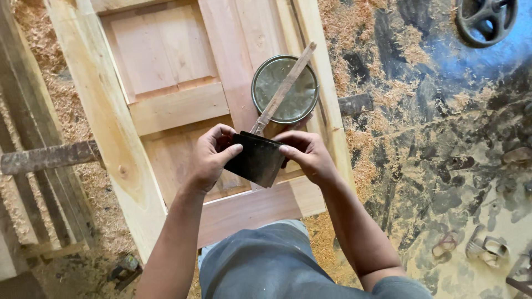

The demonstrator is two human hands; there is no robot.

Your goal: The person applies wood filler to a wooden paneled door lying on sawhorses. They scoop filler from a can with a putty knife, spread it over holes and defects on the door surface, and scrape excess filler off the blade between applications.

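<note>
Both hands pinch a dark flat sheet over a wooden door panel.

Head view: the left hand (209, 156) and right hand (306, 153) clamp their fingers on opposite edges of the dark sheet (256, 160), just below a round tin (285, 88) with a stick (284, 89) lying across it. The door panel (172, 105) rests on dark bars above a floor (438, 138) strewn with sawdust. The panel's top is cut off; small objects at the right edge are hard to make out.

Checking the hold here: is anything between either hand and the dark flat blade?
Nothing visible. The left hand and right hand both pinch the dark flat blade directly, bare fingers on its edges. The round tin with the stick across it lies beyond.
</note>
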